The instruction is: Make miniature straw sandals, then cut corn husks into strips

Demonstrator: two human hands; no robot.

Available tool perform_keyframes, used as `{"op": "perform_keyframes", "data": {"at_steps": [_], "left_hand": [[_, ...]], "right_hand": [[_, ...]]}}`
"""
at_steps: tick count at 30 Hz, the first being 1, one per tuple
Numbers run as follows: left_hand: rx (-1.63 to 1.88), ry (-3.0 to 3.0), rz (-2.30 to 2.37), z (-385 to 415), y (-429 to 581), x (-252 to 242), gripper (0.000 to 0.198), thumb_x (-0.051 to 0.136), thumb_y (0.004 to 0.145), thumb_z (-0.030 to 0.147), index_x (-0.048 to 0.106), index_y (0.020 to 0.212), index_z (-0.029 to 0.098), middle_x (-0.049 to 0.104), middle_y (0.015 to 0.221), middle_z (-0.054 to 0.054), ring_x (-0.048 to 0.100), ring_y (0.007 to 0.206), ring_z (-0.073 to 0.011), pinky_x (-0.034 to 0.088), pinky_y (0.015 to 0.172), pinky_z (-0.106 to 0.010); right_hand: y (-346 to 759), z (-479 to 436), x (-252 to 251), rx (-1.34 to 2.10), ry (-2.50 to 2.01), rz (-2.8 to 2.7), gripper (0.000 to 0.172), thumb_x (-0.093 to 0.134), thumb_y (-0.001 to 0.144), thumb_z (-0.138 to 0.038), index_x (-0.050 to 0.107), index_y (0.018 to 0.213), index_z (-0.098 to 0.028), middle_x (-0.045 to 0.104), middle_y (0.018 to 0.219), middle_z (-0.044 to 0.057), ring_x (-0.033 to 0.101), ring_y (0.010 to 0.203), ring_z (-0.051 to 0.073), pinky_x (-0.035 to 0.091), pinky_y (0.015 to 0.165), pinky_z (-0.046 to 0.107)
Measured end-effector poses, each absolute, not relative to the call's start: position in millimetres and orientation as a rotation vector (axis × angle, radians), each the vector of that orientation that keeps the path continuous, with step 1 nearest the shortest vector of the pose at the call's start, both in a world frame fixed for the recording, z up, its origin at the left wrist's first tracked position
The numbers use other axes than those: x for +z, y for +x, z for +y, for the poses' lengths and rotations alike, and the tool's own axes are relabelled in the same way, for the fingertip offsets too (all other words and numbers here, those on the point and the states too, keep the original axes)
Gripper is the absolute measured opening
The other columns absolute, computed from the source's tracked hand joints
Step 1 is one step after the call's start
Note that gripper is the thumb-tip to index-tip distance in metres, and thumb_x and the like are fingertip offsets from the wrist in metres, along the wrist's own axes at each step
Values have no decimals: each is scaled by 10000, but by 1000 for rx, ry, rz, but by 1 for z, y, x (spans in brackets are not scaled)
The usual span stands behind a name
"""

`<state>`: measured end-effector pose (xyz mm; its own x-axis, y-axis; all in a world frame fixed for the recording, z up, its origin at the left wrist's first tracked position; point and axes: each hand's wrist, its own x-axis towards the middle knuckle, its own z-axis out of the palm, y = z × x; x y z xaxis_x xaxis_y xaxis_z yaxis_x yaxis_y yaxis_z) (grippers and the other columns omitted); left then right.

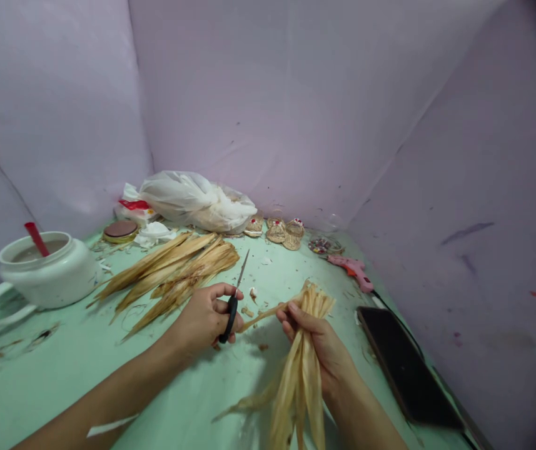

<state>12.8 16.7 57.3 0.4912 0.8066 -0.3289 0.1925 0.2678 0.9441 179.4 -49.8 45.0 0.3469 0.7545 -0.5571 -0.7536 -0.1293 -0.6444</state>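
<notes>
My left hand (211, 315) is closed on a pair of black-handled scissors (231, 320), whose blades point up and away from me. A thin twisted strip of husk (262, 317) runs from beside my left fingers to my right hand. Gripped in my right hand (317, 340) is a bundle of dried corn husks (312, 375), gathered near its top, with the long ends hanging toward me. More dried husks (178, 275) lie in a pile beyond my left hand, not touched by it.
A white mug (52, 275) with a red stick stands at left. At the back sit a white plastic bag (197, 203), small woven ornaments (277, 231) and a dish of beads (324, 244). A pink glue gun (352, 270) and a dark phone (408, 369) lie at right.
</notes>
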Motion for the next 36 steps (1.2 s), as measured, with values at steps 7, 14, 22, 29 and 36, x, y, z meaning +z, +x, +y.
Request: {"op": "perform_keyframes", "data": {"at_steps": [7,14,22,29,36], "left_hand": [[590,1278,998,13,14,57,442,664,558,290,466,933,165,584,589,28,467,422,-79,282,338,-152],[790,1239,998,15,14,64,400,662,462,159,511,832,153,549,498,54,474,430,-81,330,403,-167],[807,1018,1047,28,-5,73,462,665,493,186,485,918,168,532,494,58,478,413,-74,216,337,-131],[473,750,904,0,5,78,461,662,457,175,487,883,170,511,511,59,469,390,-53,128,332,-130],[645,1323,945,16,0,72,386,610,638,352,480,944,156,580,604,5,493,486,-105,284,390,-177]], "right_hand": [[177,-47,45,1271,-1050,78,107,682,660,-7,627,617,-88,680,579,39,663,526,108,552,485,120],[194,-48,50,1269,-1007,124,138,647,643,25,603,670,-103,650,573,21,615,458,85,525,420,126],[202,-64,59,486,-1271,-660,188,734,591,-206,655,759,-175,659,782,14,546,522,80,399,374,154],[164,-77,51,8,-1321,-1658,183,655,648,-150,708,801,-235,700,897,72,593,757,205,469,679,325],[176,-70,54,929,-1547,-810,266,709,631,-392,602,649,-149,599,514,11,503,416,100,329,377,188]]}}
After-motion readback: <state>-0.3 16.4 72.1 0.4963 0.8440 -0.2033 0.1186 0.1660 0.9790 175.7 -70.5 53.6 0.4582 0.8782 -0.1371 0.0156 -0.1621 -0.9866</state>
